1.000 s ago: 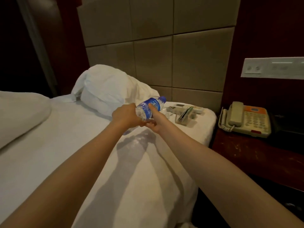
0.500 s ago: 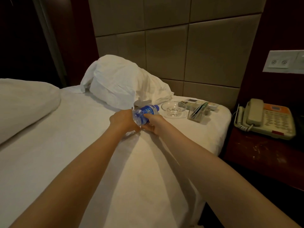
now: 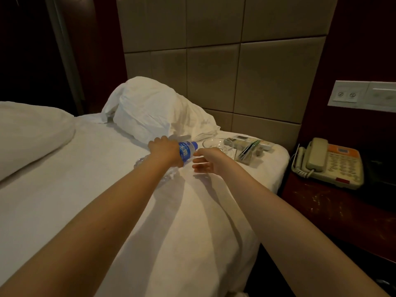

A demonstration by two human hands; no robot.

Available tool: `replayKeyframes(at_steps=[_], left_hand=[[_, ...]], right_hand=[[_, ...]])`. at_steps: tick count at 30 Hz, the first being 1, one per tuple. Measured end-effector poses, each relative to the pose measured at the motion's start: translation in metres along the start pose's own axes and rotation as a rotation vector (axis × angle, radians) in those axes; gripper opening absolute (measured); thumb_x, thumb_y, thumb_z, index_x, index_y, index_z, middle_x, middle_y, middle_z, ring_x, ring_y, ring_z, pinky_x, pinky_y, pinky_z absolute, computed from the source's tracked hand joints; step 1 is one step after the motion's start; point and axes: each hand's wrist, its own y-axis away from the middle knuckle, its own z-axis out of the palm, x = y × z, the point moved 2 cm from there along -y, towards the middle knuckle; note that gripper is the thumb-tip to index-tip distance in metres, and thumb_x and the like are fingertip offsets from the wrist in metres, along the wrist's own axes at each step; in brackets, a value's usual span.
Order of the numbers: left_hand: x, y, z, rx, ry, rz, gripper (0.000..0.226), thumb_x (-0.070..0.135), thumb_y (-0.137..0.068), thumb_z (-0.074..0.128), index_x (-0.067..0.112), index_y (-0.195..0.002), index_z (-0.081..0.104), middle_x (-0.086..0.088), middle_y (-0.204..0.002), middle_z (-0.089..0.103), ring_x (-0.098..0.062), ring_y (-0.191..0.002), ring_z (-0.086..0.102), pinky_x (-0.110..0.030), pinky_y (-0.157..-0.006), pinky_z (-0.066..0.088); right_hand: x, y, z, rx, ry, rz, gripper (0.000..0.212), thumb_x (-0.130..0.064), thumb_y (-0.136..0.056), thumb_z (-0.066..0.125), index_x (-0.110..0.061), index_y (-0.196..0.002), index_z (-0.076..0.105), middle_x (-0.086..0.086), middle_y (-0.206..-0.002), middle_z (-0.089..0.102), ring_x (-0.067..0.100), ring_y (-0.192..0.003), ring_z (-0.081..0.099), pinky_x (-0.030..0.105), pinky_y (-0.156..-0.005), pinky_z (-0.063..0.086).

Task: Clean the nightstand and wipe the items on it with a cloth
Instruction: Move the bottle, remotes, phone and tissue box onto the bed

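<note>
A clear plastic water bottle (image 3: 186, 151) with a blue label lies on its side on the white bed sheet (image 3: 85, 189). My left hand (image 3: 166, 150) grips it around the middle. Just to the right of the bottle's cap, my right hand (image 3: 209, 160) hovers with relaxed fingers and holds nothing. Beyond it on the bed corner sit a glass dish (image 3: 216, 144), a remote control (image 3: 246, 142) and a clear card holder (image 3: 246, 154). The dark wooden nightstand (image 3: 342, 211) at the right carries a beige telephone (image 3: 331, 161). No cloth is in view.
A crumpled white pillow (image 3: 156, 116) leans on the padded headboard (image 3: 214, 61) behind the bottle. Folded white bedding (image 3: 30, 133) lies at the left. A wall socket panel (image 3: 362, 95) is above the phone. Smears mark the nightstand's top.
The bottle has come down onto the sheet. My right hand has let go of it and drawn slightly to the right, while my left hand keeps its grip.
</note>
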Motion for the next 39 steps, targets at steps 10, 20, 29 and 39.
replayKeyframes(at_steps=[10,20,29,39], left_hand=[[0.08,0.008,-0.036,0.069,0.077,0.189,0.055,0.036,-0.089,0.057,0.015,-0.137,0.04,-0.013,-0.135,0.041,-0.03,-0.123,0.042,-0.042,-0.1,0.036],[0.205,0.012,-0.044,0.1,0.196,0.39,0.049,0.034,-0.088,0.054,0.016,-0.134,0.044,-0.013,-0.134,0.042,-0.031,-0.123,0.044,-0.04,-0.096,0.04],[0.295,-0.001,0.002,-0.118,0.352,0.459,0.037,0.024,-0.093,0.045,0.006,-0.126,0.051,-0.013,-0.129,0.055,-0.029,-0.118,0.052,-0.034,-0.091,0.043],[0.344,-0.028,0.023,-0.168,0.625,0.336,0.036,0.022,-0.093,0.042,0.004,-0.123,0.049,-0.018,-0.123,0.058,-0.034,-0.11,0.057,-0.034,-0.087,0.044]], right_hand=[[-0.017,0.031,-0.096,0.14,0.038,-0.083,0.01,-0.012,-0.094,0.051,-0.004,-0.097,0.056,0.008,-0.076,0.055,0.019,-0.061,0.054,0.031,-0.062,0.052],[0.008,0.062,-0.231,0.437,-0.009,-0.057,0.011,-0.009,-0.096,0.045,-0.004,-0.099,0.054,0.007,-0.07,0.051,0.019,-0.056,0.05,0.029,-0.054,0.043],[0.058,0.083,-0.331,0.614,-0.083,0.123,0.034,-0.008,-0.097,0.044,-0.002,-0.13,0.045,0.014,-0.102,0.064,0.019,-0.073,0.06,0.033,-0.072,0.052],[0.075,0.06,-0.339,0.576,-0.176,0.154,0.042,-0.004,-0.095,0.043,-0.003,-0.137,0.036,0.02,-0.11,0.061,0.019,-0.067,0.055,0.024,-0.056,0.048]])
